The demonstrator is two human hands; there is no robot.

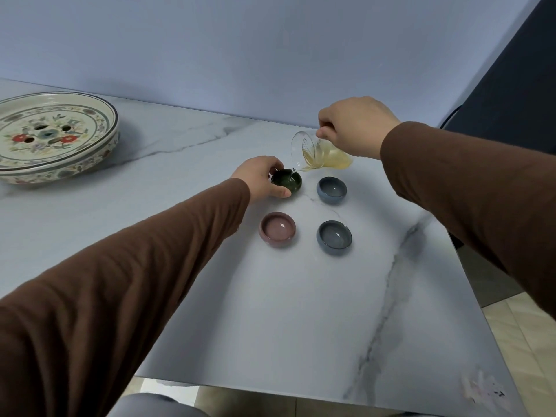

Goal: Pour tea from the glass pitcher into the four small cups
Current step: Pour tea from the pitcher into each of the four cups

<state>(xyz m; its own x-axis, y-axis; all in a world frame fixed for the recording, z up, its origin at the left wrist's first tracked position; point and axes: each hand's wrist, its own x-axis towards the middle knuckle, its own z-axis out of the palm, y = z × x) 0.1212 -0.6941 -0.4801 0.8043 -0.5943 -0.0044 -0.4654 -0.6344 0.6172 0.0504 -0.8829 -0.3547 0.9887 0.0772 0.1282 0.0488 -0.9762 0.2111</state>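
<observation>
Tilting glass pitcher [319, 153] in right hand [355, 127] grip, left hand [261, 179] clasping green cup [286, 182], floral tray [51, 136] well apart.

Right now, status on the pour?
Right hand tilting glass pitcher, spout over green cup. Left hand steadying that cup. Three other cups clear, nothing blocking.

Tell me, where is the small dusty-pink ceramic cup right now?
The small dusty-pink ceramic cup sits on the white marble table, at the near left of the four-cup square, just left of a grey-blue cup and in front of the dark green cup.
</observation>
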